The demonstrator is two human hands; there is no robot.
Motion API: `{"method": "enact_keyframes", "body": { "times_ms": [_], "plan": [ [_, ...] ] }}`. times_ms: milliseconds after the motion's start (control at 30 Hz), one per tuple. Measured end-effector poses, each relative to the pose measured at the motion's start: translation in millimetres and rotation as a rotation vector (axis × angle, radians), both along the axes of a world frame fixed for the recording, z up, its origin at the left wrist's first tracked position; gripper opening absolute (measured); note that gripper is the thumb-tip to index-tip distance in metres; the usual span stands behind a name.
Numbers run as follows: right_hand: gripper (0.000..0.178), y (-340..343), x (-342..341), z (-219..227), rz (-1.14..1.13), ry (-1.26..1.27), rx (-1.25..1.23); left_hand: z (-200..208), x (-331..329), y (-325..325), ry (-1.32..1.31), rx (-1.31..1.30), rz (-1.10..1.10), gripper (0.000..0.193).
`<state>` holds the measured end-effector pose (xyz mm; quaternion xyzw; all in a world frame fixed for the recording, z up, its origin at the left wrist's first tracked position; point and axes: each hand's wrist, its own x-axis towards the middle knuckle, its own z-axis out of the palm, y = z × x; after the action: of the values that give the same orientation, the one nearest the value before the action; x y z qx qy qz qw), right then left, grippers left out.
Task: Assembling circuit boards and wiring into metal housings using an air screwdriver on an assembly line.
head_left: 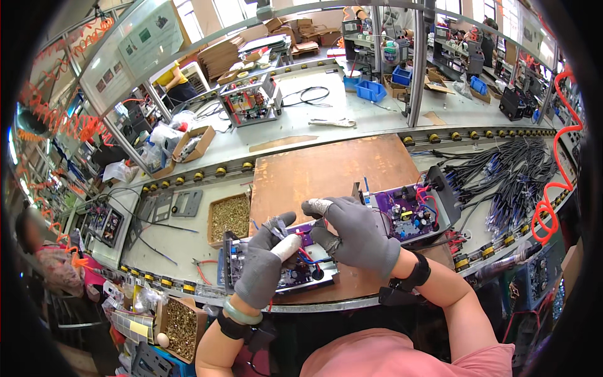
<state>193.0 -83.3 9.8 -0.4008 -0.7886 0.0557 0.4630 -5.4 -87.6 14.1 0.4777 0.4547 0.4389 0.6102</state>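
An open electronics unit [289, 284] with a purple circuit board and red and blue wires sits in front of me on a brown board [326, 169]. My left hand [260, 267], in a grey glove with pale fingertips, is over its left part, thumb and fingers closed around a small piece I cannot make out. My right hand [361, 235], gloved alike, is bent above the unit's right part, close to the wires. What its curled fingers hold, if anything, is hidden. A second open unit [408, 213] with a purple board stands just right of my right hand.
A box of small screws [228, 217] lies left of the board, with red-handled pliers [202, 270] nearer. A heap of black cables [502, 182] covers the right side. A coiled orange air hose [562, 144] hangs there. Roller tracks [220, 171] run behind the board.
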Motion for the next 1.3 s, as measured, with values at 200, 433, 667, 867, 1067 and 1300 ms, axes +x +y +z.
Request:
{"method": "enact_keyframes", "body": {
  "times_ms": [200, 433, 667, 867, 1067, 1300],
  "plan": [
    [0.038, 9.7, -5.6, -3.5, 0.012, 0.075, 0.006, -3.7, 8.3, 3.0, -0.072, -0.013, -0.05, 0.024],
    [0.037, 12.8, 2.4, -17.8, -0.1, -0.254, 0.147, -4.6, 22.1, 8.0, 0.142, 0.16, -0.001, 0.016],
    [0.015, 21.6, 4.6, -38.9, -0.129, -0.332, -0.035, -20.6, 19.3, 42.0, 1.081, 0.896, -0.091, 0.013],
    [0.074, 0.0, -8.2, -40.9, -0.135, -0.181, -0.695, -12.8, 18.6, 49.1, 1.502, 0.541, -0.376, 0.016],
    [0.066, 2.0, -7.5, -51.6, -0.192, -0.124, -0.684, -17.7, 15.8, 53.5, 1.467, 0.526, -0.396, 0.015],
    [0.061, 2.0, -9.2, -59.2, -0.192, -0.071, -0.603, -32.0, 5.2, 52.7, 1.247, 0.63, -0.292, 0.015]
  ]
}}
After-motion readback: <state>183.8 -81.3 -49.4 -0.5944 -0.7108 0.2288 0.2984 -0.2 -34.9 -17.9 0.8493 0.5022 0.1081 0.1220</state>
